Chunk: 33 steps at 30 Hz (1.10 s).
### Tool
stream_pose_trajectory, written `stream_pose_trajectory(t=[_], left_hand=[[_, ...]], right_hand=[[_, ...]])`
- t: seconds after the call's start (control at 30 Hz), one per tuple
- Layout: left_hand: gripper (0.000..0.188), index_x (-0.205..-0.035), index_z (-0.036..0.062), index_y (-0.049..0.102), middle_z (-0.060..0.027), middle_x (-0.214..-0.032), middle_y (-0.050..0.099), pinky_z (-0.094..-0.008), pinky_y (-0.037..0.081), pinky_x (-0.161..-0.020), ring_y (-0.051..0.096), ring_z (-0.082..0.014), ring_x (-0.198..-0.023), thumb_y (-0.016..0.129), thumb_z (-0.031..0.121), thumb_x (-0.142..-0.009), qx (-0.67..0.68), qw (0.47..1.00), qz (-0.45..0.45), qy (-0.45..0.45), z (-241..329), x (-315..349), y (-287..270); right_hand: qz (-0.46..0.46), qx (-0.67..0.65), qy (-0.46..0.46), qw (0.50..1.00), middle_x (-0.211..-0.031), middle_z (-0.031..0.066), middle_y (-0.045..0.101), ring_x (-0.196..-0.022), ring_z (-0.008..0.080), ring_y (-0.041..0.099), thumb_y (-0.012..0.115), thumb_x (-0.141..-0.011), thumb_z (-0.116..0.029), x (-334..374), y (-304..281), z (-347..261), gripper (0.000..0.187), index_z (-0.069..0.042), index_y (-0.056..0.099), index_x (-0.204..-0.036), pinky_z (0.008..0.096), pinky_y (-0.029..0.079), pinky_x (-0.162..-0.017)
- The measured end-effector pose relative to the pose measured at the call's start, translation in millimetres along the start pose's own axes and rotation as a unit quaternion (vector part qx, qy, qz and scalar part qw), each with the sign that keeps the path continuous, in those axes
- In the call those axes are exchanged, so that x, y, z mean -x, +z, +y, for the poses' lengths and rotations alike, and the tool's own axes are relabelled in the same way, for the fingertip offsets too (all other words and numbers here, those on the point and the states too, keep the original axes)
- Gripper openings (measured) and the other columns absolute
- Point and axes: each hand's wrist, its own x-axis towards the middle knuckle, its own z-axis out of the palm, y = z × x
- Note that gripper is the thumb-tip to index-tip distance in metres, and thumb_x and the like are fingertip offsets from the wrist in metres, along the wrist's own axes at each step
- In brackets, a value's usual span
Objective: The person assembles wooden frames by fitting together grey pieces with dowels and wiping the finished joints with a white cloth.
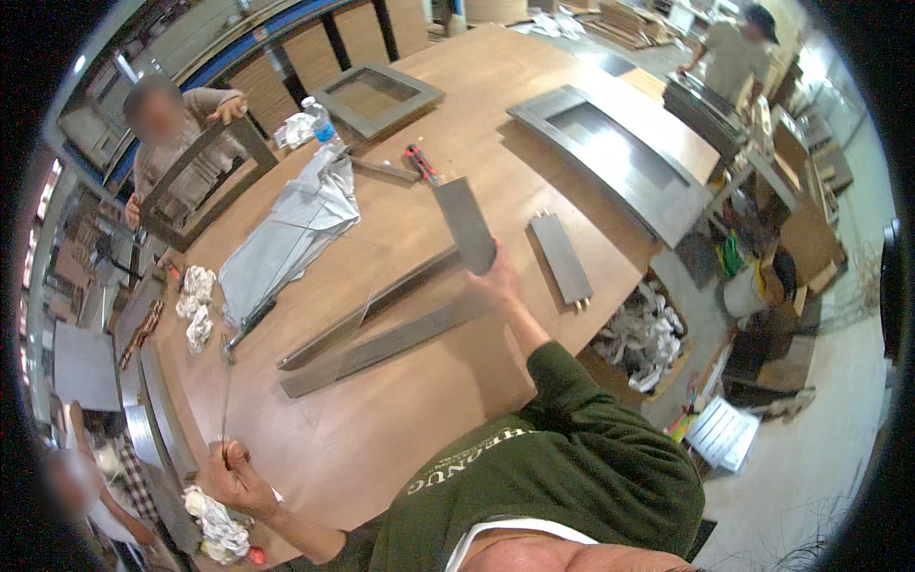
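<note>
My right hand (494, 282) grips the lower end of a short dark-grey board (464, 221), held up over the table. At the lower left, my left hand (240, 484) is closed in a pinch on a thin stick (226, 410) that points away from me. Between the hands lie two long grey wooden strips: a grooved one (367, 310) and a flatter one (381, 348) nearer to me. Right of my right hand rests another short grey board (560, 259) with pale dowels sticking out of its ends. A hammer (255, 322) lies beyond my left hand.
Grey cloth (291, 224), a bottle (319, 122), a red-and-black tool (420, 164) and crumpled rags (197, 291) lie on the wooden table (324, 429). Framed panels (610, 162) rest farther off. One person holds a frame (214, 181); two others stand around. A waste box (643, 334) stands right.
</note>
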Motion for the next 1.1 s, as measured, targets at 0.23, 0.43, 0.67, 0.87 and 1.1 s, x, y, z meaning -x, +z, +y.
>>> stream_pose_trajectory(t=[0.23,0.43,0.67,0.87,1.1], left_hand=[[0.021,-0.077,0.0056,0.059,-0.0077,-0.065,0.057,-0.0349,0.034,-0.054,0.053,-0.0249,-0.057,0.061,0.026,-0.081,-0.159,0.966,-0.114,0.169,19.8,-14.4,28.2],[0.014,-0.078,0.0082,0.061,-0.0043,-0.065,0.059,-0.0319,0.033,-0.054,0.055,-0.0204,-0.057,0.063,0.022,-0.08,-0.058,0.967,-0.128,0.213,43.3,-36.2,81.1],[0.014,-0.077,0.0082,0.061,-0.0044,-0.068,0.061,-0.0313,0.033,-0.053,0.055,-0.0197,-0.057,0.063,0.022,-0.079,-0.009,0.963,-0.153,0.223,52.1,-46.1,114.1],[0.016,-0.077,0.0072,0.06,-0.0049,-0.067,0.06,-0.0325,0.034,-0.053,0.054,-0.0208,-0.056,0.064,0.022,-0.078,-0.009,0.957,-0.149,0.248,40.8,-48.8,127.5],[0.015,-0.081,0.0063,0.06,-0.0059,-0.065,0.057,-0.0322,0.033,-0.054,0.051,-0.0218,-0.055,0.064,0.02,-0.078,0.045,0.947,-0.188,0.257,25.8,-56.7,150.7]], right_hand=[[-0.02,-0.235,-0.155,0.96,-0.117,0.0111,0.045,-0.104,0.0215,0.047,0.075,-0.063,-0.012,-0.5,-60.6,-65.5,0.084,-0.005,0.023,-0.129,0.0352,0.04,-0.089],[-0.066,-0.142,-0.169,0.973,-0.126,0.011,0.034,-0.114,0.0232,0.038,0.079,-0.058,-0.017,-10.8,-80.4,-74.0,0.092,-0.01,0.021,-0.129,0.0361,0.033,-0.096],[-0.083,-0.222,-0.117,0.964,-0.114,0.008,0.041,-0.106,0.0192,0.042,0.076,-0.06,-0.012,-19.3,-72.8,-65.6,0.084,-0.01,0.025,-0.127,0.034,0.035,-0.094],[-0.057,-0.213,-0.178,0.959,-0.109,0.0054,0.042,-0.103,0.0171,0.042,0.072,-0.065,-0.01,-14.5,-70.7,-70.8,0.076,-0.009,0.027,-0.126,0.0331,0.035,-0.092],[0.0,-0.217,-0.064,0.974,-0.111,0.0066,0.041,-0.102,0.0155,0.041,0.074,-0.072,-0.025,-12.1,-61.3,-77.1,0.064,-0.005,0.036,-0.119,0.0298,0.036,-0.09]])
